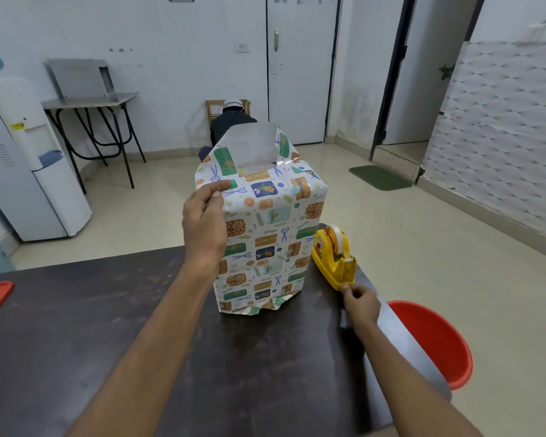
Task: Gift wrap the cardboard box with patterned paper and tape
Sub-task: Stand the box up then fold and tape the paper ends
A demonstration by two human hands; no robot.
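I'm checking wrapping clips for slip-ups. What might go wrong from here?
1. The tall box stands on end, held only by the left hand at its upper corner, so it may tip.
2. The dispenser sits near the table edge; the right hand, pinching the tape, might drag it off.
3. The top flap stands unfolded and may shift before tape arrives.
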